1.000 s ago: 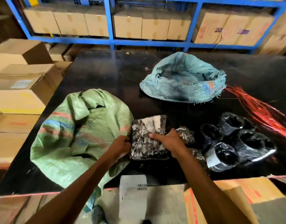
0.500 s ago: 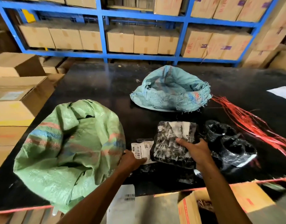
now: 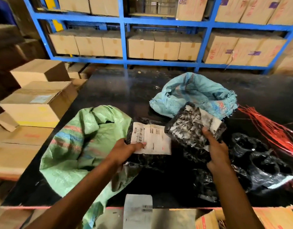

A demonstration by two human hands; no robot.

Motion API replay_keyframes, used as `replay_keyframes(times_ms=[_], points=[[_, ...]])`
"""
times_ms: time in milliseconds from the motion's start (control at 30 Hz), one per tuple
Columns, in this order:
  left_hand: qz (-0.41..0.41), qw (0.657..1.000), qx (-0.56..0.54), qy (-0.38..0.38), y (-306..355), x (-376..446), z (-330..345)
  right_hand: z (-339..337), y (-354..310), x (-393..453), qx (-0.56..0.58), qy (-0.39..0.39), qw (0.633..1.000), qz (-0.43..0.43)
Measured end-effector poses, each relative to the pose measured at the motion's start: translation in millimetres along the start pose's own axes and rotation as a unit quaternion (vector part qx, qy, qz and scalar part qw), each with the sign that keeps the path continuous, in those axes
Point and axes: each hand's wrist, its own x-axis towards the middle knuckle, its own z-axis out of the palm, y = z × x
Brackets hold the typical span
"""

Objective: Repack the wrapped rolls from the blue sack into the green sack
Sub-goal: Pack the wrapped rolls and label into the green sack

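Now left hand [image 3: 124,152] pinches labelled parcel [image 3: 147,142]; right hand [image 3: 216,150] grips wrapped roll [image 3: 192,128]; film likely slippery, soft; hold by edges.

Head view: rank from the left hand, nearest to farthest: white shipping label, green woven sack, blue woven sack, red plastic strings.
From the left hand:
1. White shipping label, under its thumb.
2. Green woven sack, just to its left.
3. Blue woven sack, farther back on the right.
4. Red plastic strings, at the far right edge.
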Motion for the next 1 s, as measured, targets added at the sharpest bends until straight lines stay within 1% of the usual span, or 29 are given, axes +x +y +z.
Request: replay_keyframes(times_ms=[67,167,267,333,400,467,533,567,633,733,833,900,933,1000], points=[[0.004,0.998,-0.062,0.018,16.5,-4.7,-35.4,31.9,-13.7,-6.9,0.008,-0.025,0.999,-0.023],[0.016,0.988,-0.118,0.097,25.7,-5.5,-101.9,90.0,-15.8,-15.8,0.008,-0.077,0.993,-0.085],[0.041,0.969,-0.198,0.145,27.3,-4.4,-162.5,150.1,1.8,-26.1,-0.045,-0.142,0.98,-0.132],[0.055,0.954,-0.237,0.176,27.1,-3.4,-202.7,192.3,25.1,-27.0,-0.107,-0.189,0.968,-0.128],[0.046,0.948,-0.268,0.167,25.1,-2.2,-232.4,227.5,47.4,-30.6,-0.187,-0.217,0.956,-0.063],[0.035,0.954,-0.256,0.154,23.4,1.5,-260.0,261.0,67.2,-36.1,-0.258,-0.25,0.933,0.016],[0.032,0.959,-0.242,0.143,20.1,7.5,-278.7,285.2,85.4,-42.6,-0.284,-0.264,0.918,0.081],[0.028,0.959,-0.248,0.132,20.4,9.3,-280.5,290.8,94.1,-43.4,-0.285,-0.263,0.917,0.093],[0.018,0.962,-0.255,0.095,19.1,14.7,-285.2,301.3,111.9,-43.5,-0.304,-0.246,0.916,0.091],[-0.016,0.969,-0.243,0.05,12.5,26.1,-286.8,312.7,141.0,-38.7,-0.327,-0.216,0.919,0.045],[-0.036,0.975,-0.221,0.011,8.7,37.6,-280.8,315.1,149.0,-50.5,-0.402,-0.206,0.892,0.008],[-0.057,0.975,-0.213,-0.004,4.7,43.0,-272.3,312.4,146.5,-51.9,-0.426,-0.21,0.88,-0.013],[-0.071,0.975,-0.212,-0.009,1.8,45.6,-269.0,309.8,143.9,-49.6,-0.426,-0.213,0.879,-0.024],[-0.1,0.973,-0.207,-0.026,-5.2,53.5,-263.8,305.2,133.6,-47.5,-0.397,-0.2,0.895,-0.033]])
